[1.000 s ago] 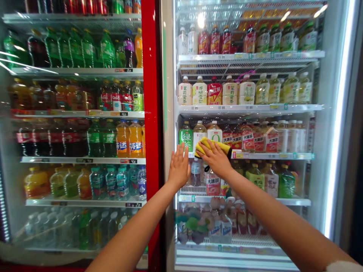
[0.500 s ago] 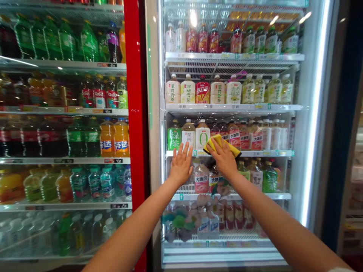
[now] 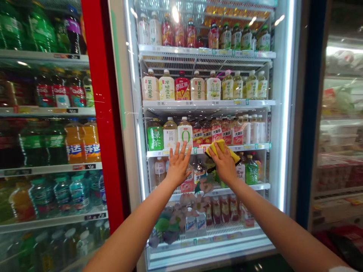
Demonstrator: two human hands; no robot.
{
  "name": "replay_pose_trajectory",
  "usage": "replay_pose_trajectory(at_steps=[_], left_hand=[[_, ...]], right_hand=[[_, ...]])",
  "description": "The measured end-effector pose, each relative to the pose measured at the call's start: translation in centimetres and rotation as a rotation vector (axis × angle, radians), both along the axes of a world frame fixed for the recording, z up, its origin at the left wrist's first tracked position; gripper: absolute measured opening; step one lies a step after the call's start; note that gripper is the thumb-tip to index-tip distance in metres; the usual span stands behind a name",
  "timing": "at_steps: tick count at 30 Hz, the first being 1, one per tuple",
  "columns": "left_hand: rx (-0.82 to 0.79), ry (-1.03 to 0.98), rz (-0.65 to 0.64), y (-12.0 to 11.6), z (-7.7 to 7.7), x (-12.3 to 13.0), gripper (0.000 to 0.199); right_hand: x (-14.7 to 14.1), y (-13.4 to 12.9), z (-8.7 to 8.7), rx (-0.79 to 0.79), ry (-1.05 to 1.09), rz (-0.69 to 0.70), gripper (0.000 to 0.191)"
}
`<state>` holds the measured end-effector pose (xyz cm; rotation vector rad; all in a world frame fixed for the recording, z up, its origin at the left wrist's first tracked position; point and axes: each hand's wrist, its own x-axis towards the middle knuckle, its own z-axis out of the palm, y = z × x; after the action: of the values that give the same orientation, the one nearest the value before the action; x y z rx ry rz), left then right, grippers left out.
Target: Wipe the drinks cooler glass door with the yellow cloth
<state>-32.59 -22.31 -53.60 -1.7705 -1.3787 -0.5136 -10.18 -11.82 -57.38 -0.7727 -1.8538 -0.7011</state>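
"How are the two hands staying?"
"The left hand (image 3: 178,164) is lying empty against the glass door (image 3: 276,136), its fingers spreading and pointing to 12 o'clock. At its 3 o'clock, the right hand (image 3: 225,166) is holding the yellow cloth (image 3: 234,155) on the glass, its fingers leaning toward 11 o'clock. Both arms are stretching forward."

"And which containers are standing behind?"
"The lit cooler (image 3: 210,102) is keeping rows of filled bottles. A bottle with a green zero (image 3: 185,132) is standing at 12 o'clock from the left hand. At 9 o'clock, the red-framed cooler (image 3: 103,113) is showing green, dark and orange drinks."

"What is differing from the earlier frame?"
"Both hands and the cloth are now covering places more toward 3 o'clock on the glass. More of the shelves at 3 o'clock (image 3: 340,121) are also showing."
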Motion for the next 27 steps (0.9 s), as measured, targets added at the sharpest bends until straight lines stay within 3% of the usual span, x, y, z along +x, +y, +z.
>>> replay_pose_trajectory(at_steps=[3, 5, 8, 12, 15, 18, 21, 25, 27], left_hand=[[-0.014, 0.031, -0.014, 0.4, -0.1, 1.0, 0.120], [-0.010, 0.045, -0.024, 0.9, 0.0, 1.9, 0.119], [0.006, 0.041, -0.031, 1.8, 0.2, 3.2, 0.116], [0.004, 0.022, -0.013, 3.0, -0.2, 4.6, 0.110], [0.006, 0.016, 0.008, 3.6, -0.7, 5.3, 0.110], [0.009, 0.003, 0.026, 3.9, -1.1, 5.5, 0.109], [0.004, -0.002, 0.037, 4.1, -1.2, 5.5, 0.108], [0.008, 0.007, 0.047, 4.3, -1.1, 5.3, 0.106], [0.012, 0.021, 0.054, 4.5, -1.0, 5.2, 0.103]], right_hand=[[0.4, 0.2, -0.3, 0.022, -0.137, 0.024, 0.063], [0.9, 0.7, 1.1, 0.044, -0.161, 0.028, 0.062], [2.6, 1.8, 2.6, 0.059, -0.031, -0.004, 0.070], [4.2, 2.0, -0.2, 0.031, 0.099, -0.070, 0.076], [4.4, 1.8, -1.4, 0.057, -0.064, -0.025, 0.065], [5.4, 2.3, 0.8, 0.080, -0.198, 0.042, 0.058], [7.4, 3.6, 2.4, 0.053, -0.086, 0.013, 0.058], [8.4, 4.2, -0.6, 0.024, 0.122, -0.074, 0.067], [7.8, 4.0, -1.8, 0.055, 0.067, -0.044, 0.067]])
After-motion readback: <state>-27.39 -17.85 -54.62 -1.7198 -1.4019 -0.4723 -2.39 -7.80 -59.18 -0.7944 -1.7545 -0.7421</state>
